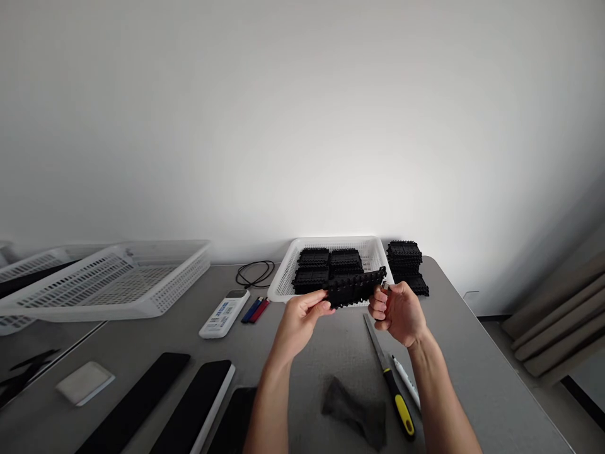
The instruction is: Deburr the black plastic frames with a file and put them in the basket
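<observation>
Item: black grid piece (pixel 355 287), a long studded plastic strip, held level in the air just in front of the white basket (pixel 283 280), clear of its near rim and above the table (pixel 472 353). Left hand (pixel 302 318): closed on the strip's left end, thumb and fingertips pinched, wrist raised, forearm rising from the lower edge of the view. Right hand (pixel 399 312): closed on the strip's right end, fingers curled inward, palm turned toward the left hand; a small bright spot is seen at its fingertips, which cannot be identified. The hands are kept apart by the length of the strip. Handling, as judged: the strip is best gripped at its ends only, kept level and turned slowly, so that the studs are not bent and every edge can be inspected. Inside the basket: stacked black pieces (pixel 328 265). Just right of the basket: a further black stack (pixel 404 257). In front of the basket, beneath the right hand: a yellow-handled file (pixel 387 372) and a white marker (pixel 406 381), with a dark cloth (pixel 354 410) nearer the wearer. Left of the basket: a cable (pixel 255 273), two pens (pixel 255 309), a remote control (pixel 224 313).
</observation>
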`<state>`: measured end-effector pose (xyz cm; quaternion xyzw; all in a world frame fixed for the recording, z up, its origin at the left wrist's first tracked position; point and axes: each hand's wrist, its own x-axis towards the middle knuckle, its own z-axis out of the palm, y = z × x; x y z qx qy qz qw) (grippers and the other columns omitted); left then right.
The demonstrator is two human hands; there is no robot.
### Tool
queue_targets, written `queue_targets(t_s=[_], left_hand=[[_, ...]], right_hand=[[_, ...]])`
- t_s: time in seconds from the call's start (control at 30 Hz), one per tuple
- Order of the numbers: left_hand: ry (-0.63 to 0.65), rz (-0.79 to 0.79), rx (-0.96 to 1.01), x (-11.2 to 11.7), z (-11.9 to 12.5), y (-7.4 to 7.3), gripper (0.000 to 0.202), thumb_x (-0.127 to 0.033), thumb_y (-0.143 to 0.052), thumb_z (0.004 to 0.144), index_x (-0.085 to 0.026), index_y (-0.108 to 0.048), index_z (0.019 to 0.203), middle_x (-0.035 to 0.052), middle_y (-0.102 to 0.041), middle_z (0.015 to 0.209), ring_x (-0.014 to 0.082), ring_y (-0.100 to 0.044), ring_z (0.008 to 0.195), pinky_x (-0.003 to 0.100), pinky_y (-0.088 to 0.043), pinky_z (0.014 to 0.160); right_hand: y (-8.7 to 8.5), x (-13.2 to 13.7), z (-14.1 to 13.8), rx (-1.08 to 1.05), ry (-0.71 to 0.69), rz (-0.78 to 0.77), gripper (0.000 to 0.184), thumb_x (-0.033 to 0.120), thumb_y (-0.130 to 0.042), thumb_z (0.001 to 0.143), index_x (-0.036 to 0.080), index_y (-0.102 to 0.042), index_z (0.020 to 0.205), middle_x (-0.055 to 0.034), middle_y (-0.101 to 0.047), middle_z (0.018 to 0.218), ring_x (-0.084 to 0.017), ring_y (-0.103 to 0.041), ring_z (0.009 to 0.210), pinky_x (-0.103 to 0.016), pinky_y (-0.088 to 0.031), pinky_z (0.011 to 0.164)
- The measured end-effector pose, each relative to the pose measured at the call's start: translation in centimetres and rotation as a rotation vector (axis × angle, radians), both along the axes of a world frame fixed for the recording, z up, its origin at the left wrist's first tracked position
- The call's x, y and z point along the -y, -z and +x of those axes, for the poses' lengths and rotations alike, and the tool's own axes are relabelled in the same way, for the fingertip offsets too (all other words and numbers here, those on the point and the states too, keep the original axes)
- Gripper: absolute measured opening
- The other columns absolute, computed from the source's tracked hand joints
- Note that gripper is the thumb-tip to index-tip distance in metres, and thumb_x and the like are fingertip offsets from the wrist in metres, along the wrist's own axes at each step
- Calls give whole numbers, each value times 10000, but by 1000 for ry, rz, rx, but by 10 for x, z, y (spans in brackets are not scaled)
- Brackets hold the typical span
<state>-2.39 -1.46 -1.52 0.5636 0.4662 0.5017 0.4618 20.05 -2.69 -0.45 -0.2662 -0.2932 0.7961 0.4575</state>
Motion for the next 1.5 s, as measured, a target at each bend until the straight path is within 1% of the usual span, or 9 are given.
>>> queue_targets(t_s=[0.3, 0.53, 0.83, 0.97, 1.07, 1.17, 1.27, 1.37, 1.5], left_hand=[[38, -6, 10, 0, 4, 0, 394, -385, -740, 733, -132, -739, 1034, 142, -730, 1114, 288, -735, 850, 435, -578, 824], [96, 56, -25, 3, 13, -5, 215, -363, -700, 762, -154, -745, 786, 73, -750, 837, 260, -705, 845, 370, -579, 776], [117, 191, -249, 6, 27, -9, 230, -248, -538, 841, -166, -752, 829, 36, -713, 735, 194, -648, 728, 243, -487, 631], [112, 198, -278, 5, 28, -6, 247, -253, -522, 858, -157, -750, 862, 25, -702, 711, 177, -639, 688, 222, -461, 592], [90, 149, -154, 1, 24, 0, 226, -309, -597, 828, -151, -753, 871, 52, -740, 802, 210, -676, 763, 273, -529, 675], [75, 41, 88, -2, 22, 4, 356, -375, -695, 768, -139, -739, 1031, 92, -753, 1005, 246, -695, 884, 375, -575, 798], [39, -44, 281, -3, 24, 6, 541, -417, -793, 682, -114, -702, 1120, 113, -742, 1056, 244, -695, 894, 421, -587, 835], [5, -83, 408, -4, 29, 6, 629, -435, -844, 618, -103, -681, 1127, 89, -750, 938, 209, -698, 803, 425, -599, 823], [53, -149, 409, -1, 33, 2, 629, -433, -840, 628, -120, -643, 1136, 46, -727, 823, 212, -714, 753, 414, -599, 800]], right_hand=[[1, 0, -8, -2, -56, -12, 307, 451, -547, 621, 217, -352, 659, 58, -231, 628, -93, -146, 552, -212, -61, 467], [4, 2, -22, 38, -134, 11, 327, 460, -541, 607, 225, -323, 671, 61, -232, 621, -85, -148, 537, -208, -51, 460], [5, 7, -40, 151, -207, 66, 316, 487, -489, 629, 225, -320, 680, 61, -228, 632, -90, -152, 539, -221, -52, 453], [4, 12, -40, 208, -227, 174, 394, 588, -503, 727, 218, -366, 720, 53, -259, 663, -97, -163, 564, -218, -71, 458], [4, 15, -33, 268, -84, 280, 476, 681, -479, 785, 215, -396, 734, 47, -280, 665, -104, -201, 580, -218, -115, 466], [4, 14, -19, 409, 384, 346, 441, 613, -588, 785, 220, -403, 712, 52, -281, 641, -108, -227, 576, -226, -169, 476], [3, 8, -7, 551, 807, 365, 341, 493, -705, 750, 232, -495, 813, 59, -319, 642, -114, -268, 574, -234, -248, 492], [6, 1, -4, 571, 807, 344, 388, 482, -740, 722, 234, -544, 946, 61, -365, 655, -112, -298, 562, -235, -275, 476], [13, -7, -8, 446, 653, 308, 449, 523, -748, 707, 233, -405, 704, 83, -266, 592, -78, -216, 503, -228, -205, 428]])
